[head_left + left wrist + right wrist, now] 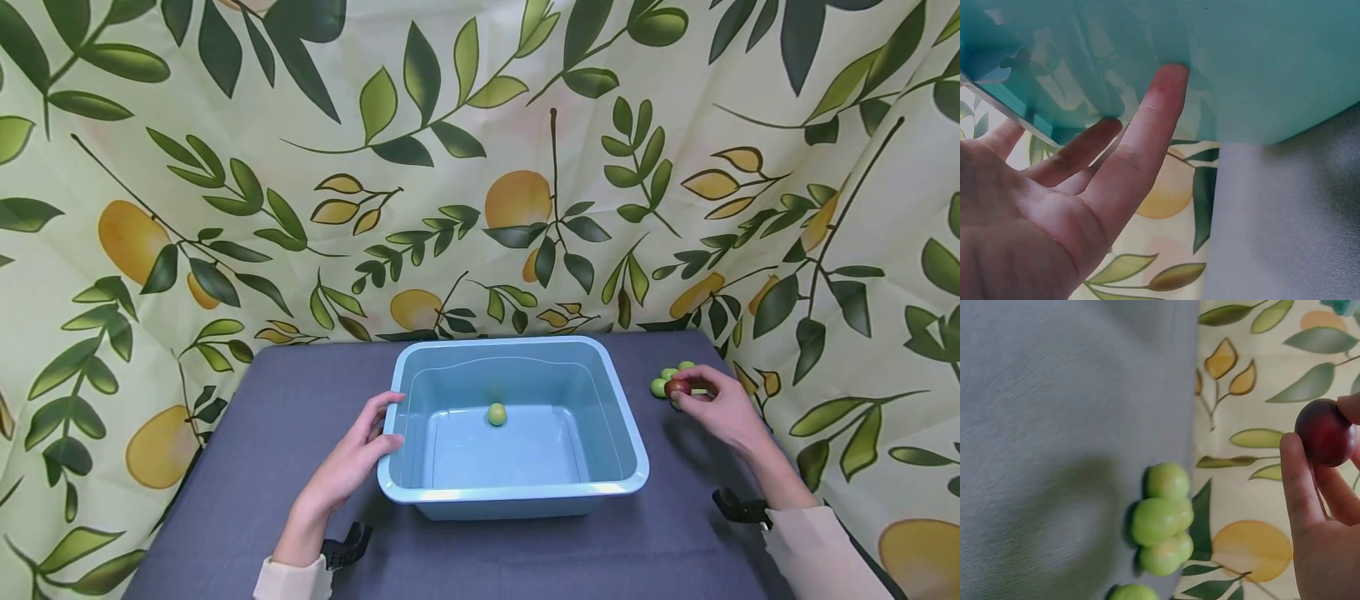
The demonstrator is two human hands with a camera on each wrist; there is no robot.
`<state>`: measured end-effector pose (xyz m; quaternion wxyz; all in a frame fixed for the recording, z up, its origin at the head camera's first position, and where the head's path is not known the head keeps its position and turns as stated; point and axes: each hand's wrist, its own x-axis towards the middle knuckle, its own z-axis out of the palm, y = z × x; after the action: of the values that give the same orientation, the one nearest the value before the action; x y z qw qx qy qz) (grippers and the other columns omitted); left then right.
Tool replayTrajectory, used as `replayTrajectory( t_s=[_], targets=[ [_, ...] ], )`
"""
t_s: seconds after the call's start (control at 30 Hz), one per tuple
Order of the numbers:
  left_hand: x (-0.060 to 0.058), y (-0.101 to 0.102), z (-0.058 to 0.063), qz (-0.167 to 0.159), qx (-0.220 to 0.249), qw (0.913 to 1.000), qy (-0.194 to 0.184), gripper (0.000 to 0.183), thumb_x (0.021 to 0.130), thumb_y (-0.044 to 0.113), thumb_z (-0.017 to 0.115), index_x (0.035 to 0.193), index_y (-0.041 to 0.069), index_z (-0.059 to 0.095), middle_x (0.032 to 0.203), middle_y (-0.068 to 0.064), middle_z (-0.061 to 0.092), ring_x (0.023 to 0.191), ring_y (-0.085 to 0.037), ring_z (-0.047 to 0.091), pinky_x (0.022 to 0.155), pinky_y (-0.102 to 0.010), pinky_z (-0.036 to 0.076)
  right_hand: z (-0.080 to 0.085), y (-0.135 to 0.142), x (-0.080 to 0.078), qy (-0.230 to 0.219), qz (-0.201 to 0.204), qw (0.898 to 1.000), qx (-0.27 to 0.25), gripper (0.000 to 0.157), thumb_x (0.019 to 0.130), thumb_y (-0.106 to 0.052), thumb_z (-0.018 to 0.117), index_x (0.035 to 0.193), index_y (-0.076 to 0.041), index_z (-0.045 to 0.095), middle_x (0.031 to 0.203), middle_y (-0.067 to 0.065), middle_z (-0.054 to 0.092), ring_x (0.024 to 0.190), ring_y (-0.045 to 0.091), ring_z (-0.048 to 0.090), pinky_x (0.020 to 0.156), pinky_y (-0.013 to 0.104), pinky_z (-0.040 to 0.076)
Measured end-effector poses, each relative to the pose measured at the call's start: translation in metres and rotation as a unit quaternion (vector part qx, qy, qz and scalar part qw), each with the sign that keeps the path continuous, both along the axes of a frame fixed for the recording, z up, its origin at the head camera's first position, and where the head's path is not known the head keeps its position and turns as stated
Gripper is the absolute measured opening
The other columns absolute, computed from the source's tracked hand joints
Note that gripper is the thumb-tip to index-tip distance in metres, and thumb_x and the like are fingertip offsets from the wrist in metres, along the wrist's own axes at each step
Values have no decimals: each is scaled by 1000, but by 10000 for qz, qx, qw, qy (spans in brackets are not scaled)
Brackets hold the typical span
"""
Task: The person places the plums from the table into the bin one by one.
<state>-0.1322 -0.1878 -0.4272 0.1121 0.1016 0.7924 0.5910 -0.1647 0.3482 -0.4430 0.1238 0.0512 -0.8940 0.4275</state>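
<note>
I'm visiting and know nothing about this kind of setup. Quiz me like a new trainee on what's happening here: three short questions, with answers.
1. Which hand holds the dark red fruit?
2. True or false: one green fruit lies inside the blue basin.
3. What does the left hand touch?
a) the dark red fruit
b) the green fruit
c) the blue basin

Key
1. The right hand.
2. True.
3. c

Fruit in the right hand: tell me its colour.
The fruit is dark red, clearest in the right wrist view.
</note>
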Motion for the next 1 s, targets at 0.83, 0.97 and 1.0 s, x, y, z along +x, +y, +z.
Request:
replayTrajectory(
  t_s=[0.83, 0.97, 1.0],
  targets=[
    [1, 0, 0, 49, -9, 9999, -92, 54, 99, 14, 55, 148, 20, 36, 143, -22, 39, 115, -44, 56, 88, -45, 53, 59, -38, -19, 243, 625, 9968, -438, 24, 93, -12, 72, 115, -3, 68, 103, 1, 68, 88, 9, 63, 79, 13, 49],
    [0, 0, 0, 63, -27, 9999, -96, 53, 99, 15, 56, 148, 20, 36, 144, -22, 39, 115, -42, 56, 87, -43, 52, 66, -45, -21, 288, 727, 9960, -434, 24, 93, -12, 72, 114, -3, 68, 103, 4, 67, 88, 11, 63, 80, 13, 49],
    [0, 0, 0, 61, -23, 9999, -99, 53, 99, 15, 56, 148, 20, 36, 144, -22, 39, 115, -42, 56, 87, -42, 52, 68, -47, -21, 306, 752, 9957, -438, 23, 93, -12, 72, 114, -3, 68, 104, 5, 66, 88, 11, 63, 80, 13, 49]
  ],
)
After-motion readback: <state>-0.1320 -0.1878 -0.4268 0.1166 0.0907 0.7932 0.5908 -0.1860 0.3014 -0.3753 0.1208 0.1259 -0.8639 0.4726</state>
